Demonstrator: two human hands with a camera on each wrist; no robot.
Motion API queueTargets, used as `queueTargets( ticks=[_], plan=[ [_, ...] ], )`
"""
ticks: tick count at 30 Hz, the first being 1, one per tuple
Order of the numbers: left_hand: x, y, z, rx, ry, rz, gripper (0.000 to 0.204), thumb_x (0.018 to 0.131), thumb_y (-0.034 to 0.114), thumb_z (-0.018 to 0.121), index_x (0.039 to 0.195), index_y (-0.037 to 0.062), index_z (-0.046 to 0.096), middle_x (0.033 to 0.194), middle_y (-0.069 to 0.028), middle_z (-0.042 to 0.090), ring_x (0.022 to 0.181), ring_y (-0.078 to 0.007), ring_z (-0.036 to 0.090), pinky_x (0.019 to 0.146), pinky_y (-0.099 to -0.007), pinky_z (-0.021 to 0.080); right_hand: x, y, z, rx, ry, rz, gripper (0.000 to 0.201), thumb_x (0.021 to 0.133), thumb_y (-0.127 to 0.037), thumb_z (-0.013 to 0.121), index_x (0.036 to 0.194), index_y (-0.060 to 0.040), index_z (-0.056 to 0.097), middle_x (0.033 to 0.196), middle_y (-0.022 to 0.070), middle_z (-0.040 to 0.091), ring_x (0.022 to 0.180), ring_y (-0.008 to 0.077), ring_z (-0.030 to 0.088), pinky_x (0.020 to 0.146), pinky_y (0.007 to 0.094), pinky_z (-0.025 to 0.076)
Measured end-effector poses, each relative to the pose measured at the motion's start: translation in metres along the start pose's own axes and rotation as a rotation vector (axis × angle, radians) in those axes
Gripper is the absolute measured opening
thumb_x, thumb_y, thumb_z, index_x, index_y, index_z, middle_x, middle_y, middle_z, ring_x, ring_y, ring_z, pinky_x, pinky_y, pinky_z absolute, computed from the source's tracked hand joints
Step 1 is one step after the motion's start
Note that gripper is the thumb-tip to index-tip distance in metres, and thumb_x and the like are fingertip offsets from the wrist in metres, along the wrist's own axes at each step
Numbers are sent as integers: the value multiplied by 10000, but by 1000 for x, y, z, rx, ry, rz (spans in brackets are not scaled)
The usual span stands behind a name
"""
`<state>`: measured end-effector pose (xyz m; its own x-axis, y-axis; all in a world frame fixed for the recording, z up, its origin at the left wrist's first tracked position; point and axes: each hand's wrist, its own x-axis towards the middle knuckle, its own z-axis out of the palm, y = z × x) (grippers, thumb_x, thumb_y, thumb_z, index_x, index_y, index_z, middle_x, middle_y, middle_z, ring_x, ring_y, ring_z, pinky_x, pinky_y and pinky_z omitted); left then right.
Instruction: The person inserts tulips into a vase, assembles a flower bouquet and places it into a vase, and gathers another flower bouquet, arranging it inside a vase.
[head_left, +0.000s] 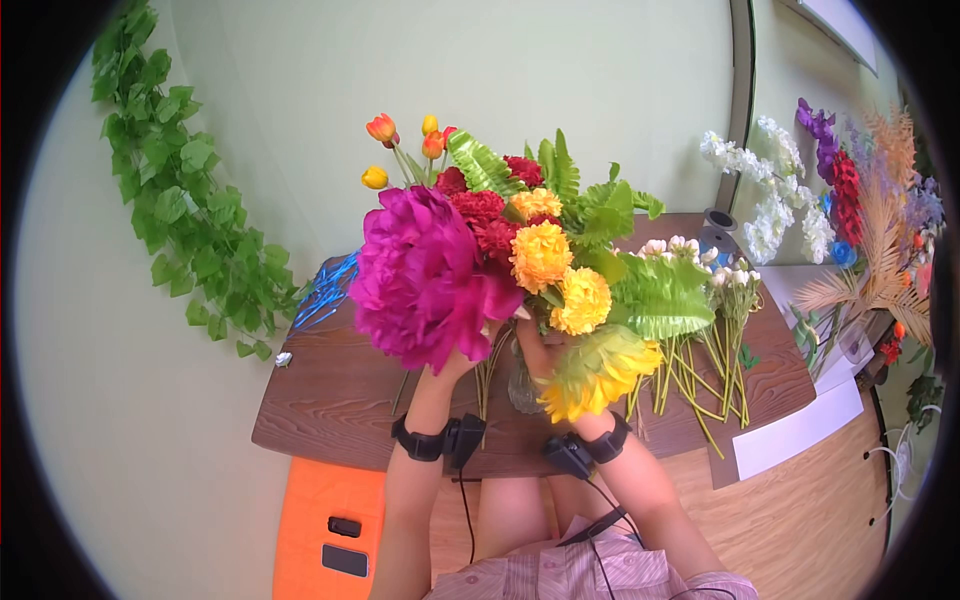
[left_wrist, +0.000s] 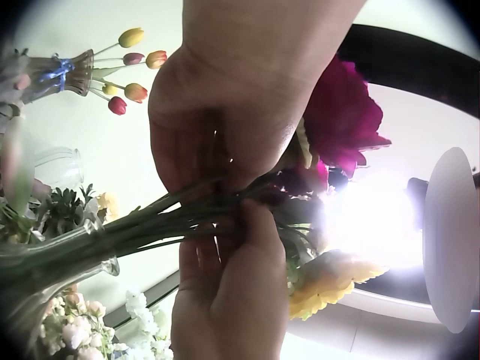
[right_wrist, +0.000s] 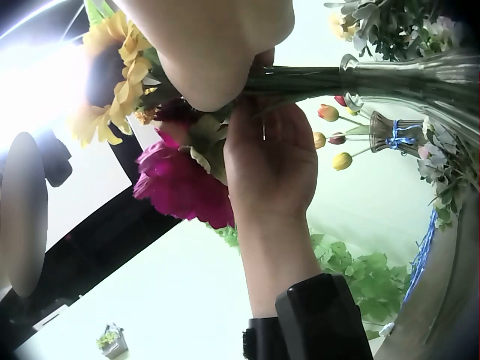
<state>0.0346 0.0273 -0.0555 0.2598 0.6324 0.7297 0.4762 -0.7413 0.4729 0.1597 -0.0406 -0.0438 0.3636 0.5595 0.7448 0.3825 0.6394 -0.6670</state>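
Observation:
A large bouquet blocks most of both hands in the head view. It has a magenta peony (head_left: 430,275), yellow-orange blooms (head_left: 541,256), dark red flowers (head_left: 480,210), a yellow sunflower (head_left: 600,375) and green fern leaves (head_left: 660,295). In the left wrist view my left hand (left_wrist: 232,120) and right hand (left_wrist: 244,292) face each other around the bundled green stems (left_wrist: 180,217), fingers curled about them just under the blooms. Below the hands, the stems run down through the neck of a clear glass vase (left_wrist: 71,255). The vase stands upright on the brown table (head_left: 330,400).
Loose white flowers with long stems (head_left: 735,330) lie at the table's right. Blue ties (head_left: 325,290) are at its left. Orange and yellow tulips (head_left: 381,128) stand behind the bouquet. An ivy garland (head_left: 185,200) hangs left; more flowers (head_left: 860,210) stand right. An orange seat (head_left: 320,520) holds a phone (head_left: 345,560).

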Motion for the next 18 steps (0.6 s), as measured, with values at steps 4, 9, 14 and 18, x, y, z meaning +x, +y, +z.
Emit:
queueTargets(
  ticks=[4,9,14,18],
  plan=[
    [-9,-40,-5,269,99,273,225,767,118,601,977,42,569,937,-89,585,852,-224,568,733,-321,451,-2,-3,0,67,-31,88,230,800,-72,566,1026,-29,572,982,67,606,901,159,566,799,286,428],
    [4,11,-14,239,146,308,278,811,215,557,1014,26,547,961,-115,570,856,-247,561,738,-333,443,-4,7,3,82,-1,19,259,780,-52,580,1038,-34,568,1012,71,592,920,158,553,802,296,425],
    [2,-4,-10,187,152,291,209,792,134,548,969,24,555,915,-115,578,819,-259,575,675,-341,454,-3,1,-1,6,-50,-2,258,787,-52,570,1045,-51,568,1001,61,595,899,163,557,779,300,430],
    [0,15,-14,212,80,171,177,785,113,544,936,23,559,887,-110,584,823,-250,578,685,-337,453,-5,9,1,-27,-49,-81,249,803,-56,550,1051,-65,573,972,51,600,861,154,561,745,297,436]
  ],
)
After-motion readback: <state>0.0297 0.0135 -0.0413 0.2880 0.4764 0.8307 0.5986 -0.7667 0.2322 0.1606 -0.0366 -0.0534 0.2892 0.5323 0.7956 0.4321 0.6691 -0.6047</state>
